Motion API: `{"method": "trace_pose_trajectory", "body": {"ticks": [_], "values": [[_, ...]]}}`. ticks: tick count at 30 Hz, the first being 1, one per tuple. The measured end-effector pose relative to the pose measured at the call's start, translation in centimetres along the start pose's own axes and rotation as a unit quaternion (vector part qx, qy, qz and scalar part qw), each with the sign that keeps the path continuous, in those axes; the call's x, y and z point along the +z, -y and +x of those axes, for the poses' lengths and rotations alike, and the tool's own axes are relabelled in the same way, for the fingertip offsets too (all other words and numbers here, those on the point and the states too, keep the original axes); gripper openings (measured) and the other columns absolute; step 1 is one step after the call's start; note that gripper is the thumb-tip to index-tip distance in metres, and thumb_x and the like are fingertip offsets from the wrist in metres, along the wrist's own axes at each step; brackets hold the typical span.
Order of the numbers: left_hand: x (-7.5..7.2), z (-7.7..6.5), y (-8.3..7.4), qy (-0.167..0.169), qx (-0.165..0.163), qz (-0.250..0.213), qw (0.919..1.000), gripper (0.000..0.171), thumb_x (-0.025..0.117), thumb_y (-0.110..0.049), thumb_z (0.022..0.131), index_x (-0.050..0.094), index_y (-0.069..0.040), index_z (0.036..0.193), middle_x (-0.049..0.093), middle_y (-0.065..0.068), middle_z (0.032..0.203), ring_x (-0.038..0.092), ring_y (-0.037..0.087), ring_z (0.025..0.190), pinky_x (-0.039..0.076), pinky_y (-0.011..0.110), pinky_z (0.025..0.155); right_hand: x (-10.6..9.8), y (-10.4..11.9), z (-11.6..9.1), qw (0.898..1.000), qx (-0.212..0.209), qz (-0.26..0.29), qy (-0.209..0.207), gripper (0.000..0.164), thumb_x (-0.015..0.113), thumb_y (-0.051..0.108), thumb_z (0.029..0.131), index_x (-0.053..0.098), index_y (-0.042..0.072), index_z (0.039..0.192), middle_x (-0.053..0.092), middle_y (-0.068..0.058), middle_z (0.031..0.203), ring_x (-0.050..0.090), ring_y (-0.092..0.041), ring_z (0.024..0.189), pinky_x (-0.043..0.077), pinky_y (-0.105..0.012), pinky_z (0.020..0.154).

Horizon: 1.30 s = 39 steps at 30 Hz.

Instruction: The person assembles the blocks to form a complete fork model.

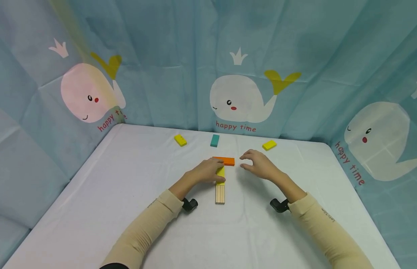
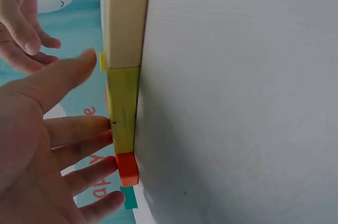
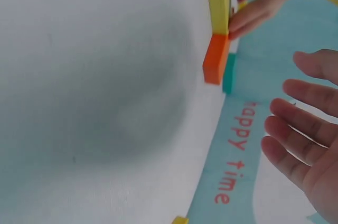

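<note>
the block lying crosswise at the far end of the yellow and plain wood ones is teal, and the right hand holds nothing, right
Not quite: that crosswise block is orange, as the head view shows. The right hand does hold nothing.

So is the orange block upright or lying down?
Lying down: in the head view, the orange block stretches sideways along the white tablecloth, longer than tall.

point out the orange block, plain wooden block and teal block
orange block (image 1: 229, 160), head view, right part of its top face
plain wooden block (image 1: 220, 194), head view, middle of its top face
teal block (image 1: 214, 140), head view, middle of its top face
</note>
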<state>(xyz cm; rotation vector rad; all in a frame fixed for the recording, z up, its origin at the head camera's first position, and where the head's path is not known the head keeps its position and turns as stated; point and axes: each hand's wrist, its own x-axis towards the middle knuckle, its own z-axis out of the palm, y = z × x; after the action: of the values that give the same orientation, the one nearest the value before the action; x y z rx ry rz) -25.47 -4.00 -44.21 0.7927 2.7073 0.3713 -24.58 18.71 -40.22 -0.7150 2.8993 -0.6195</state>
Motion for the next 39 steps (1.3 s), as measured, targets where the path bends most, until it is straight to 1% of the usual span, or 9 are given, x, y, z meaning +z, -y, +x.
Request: {"method": "trace_pose_trajectory", "body": {"ticks": [7,15,18,21,23,26,28,33,39], "values": [[-0.1,-0.1,0.2,0.025,0.010,0.006,0.9996,0.079,0.072,-0.051,0.083,0.046,-0.010,0.145,0.040,0.007,0.155,0.035,0.025,0.144,0.031,0.043,0.118,-0.4,-2.1,0.9,1.000,0.018,0.013,-0.015,0.035,0.066,0.019,0.093,0.066,0.000,0.122,0.063,-0.018,0.122,0.057,-0.035,0.117,0.047,-0.051,0.102],[0.0,-0.3,0.4,0.029,0.017,0.001,0.9994,0.083,0.074,-0.049,0.082,0.042,-0.010,0.148,0.036,0.007,0.157,0.031,0.026,0.146,0.029,0.045,0.119,-0.9,-4.6,1.8,0.997,0.060,0.023,-0.030,0.038,0.065,0.018,0.093,0.063,-0.001,0.125,0.060,-0.020,0.125,0.056,-0.038,0.118,0.047,-0.052,0.101],[0.0,-0.3,0.4,0.028,0.016,-0.004,0.9995,0.082,0.074,-0.048,0.082,0.042,-0.010,0.148,0.036,0.007,0.157,0.031,0.026,0.147,0.029,0.046,0.119,-1.1,-5.6,2.0,0.996,0.052,0.012,-0.065,0.036,0.066,0.016,0.092,0.064,-0.003,0.123,0.061,-0.022,0.122,0.056,-0.039,0.116,0.047,-0.054,0.099],[0.0,-0.3,0.4,0.026,0.014,-0.006,0.9995,0.082,0.074,-0.048,0.082,0.043,-0.010,0.147,0.036,0.006,0.157,0.031,0.026,0.147,0.029,0.046,0.119,-1.1,-6.7,2.4,0.992,0.042,0.001,-0.115,0.033,0.067,0.014,0.091,0.066,-0.004,0.119,0.062,-0.023,0.118,0.057,-0.041,0.112,0.047,-0.054,0.096],[0.1,-0.3,0.4,0.026,0.013,-0.008,0.9995,0.082,0.074,-0.048,0.082,0.043,-0.011,0.148,0.036,0.006,0.157,0.031,0.025,0.147,0.029,0.046,0.119,-1.1,-7.4,2.5,0.990,0.044,0.000,-0.134,0.033,0.067,0.013,0.090,0.066,-0.004,0.118,0.061,-0.025,0.118,0.056,-0.043,0.113,0.046,-0.056,0.097],[0.4,-0.2,0.5,0.024,0.013,-0.013,0.9995,0.082,0.075,-0.048,0.082,0.043,-0.011,0.147,0.036,0.006,0.157,0.031,0.025,0.146,0.029,0.046,0.119,-1.2,-8.3,2.8,0.989,0.063,0.005,-0.131,0.036,0.066,0.015,0.090,0.064,-0.005,0.121,0.059,-0.026,0.121,0.054,-0.043,0.117,0.045,-0.056,0.100],[0.5,-0.2,0.5,0.022,0.013,-0.018,0.9995,0.082,0.075,-0.048,0.081,0.043,-0.011,0.147,0.036,0.005,0.157,0.031,0.025,0.146,0.029,0.047,0.118,-1.3,-8.8,3.0,0.990,0.076,0.009,-0.118,0.038,0.065,0.017,0.092,0.063,-0.005,0.123,0.057,-0.027,0.125,0.052,-0.044,0.121,0.042,-0.057,0.104],[0.5,-0.3,0.5,0.019,0.010,-0.025,0.9995,0.083,0.076,-0.047,0.081,0.043,-0.010,0.147,0.037,0.005,0.157,0.031,0.024,0.146,0.029,0.047,0.118,-1.2,-9.9,3.5,0.990,0.096,0.009,-0.104,0.042,0.065,0.020,0.093,0.060,-0.006,0.126,0.056,-0.028,0.125,0.052,-0.044,0.119,0.043,-0.057,0.104],[0.4,-0.3,0.5,0.021,0.005,-0.024,0.9995,0.083,0.076,-0.047,0.081,0.042,-0.011,0.148,0.036,0.005,0.157,0.031,0.023,0.147,0.029,0.046,0.119,-1.2,-11.0,4.0,0.987,0.135,0.001,-0.084,0.047,0.064,0.025,0.094,0.058,-0.005,0.130,0.050,-0.029,0.131,0.047,-0.046,0.125,0.038,-0.058,0.108]]}}
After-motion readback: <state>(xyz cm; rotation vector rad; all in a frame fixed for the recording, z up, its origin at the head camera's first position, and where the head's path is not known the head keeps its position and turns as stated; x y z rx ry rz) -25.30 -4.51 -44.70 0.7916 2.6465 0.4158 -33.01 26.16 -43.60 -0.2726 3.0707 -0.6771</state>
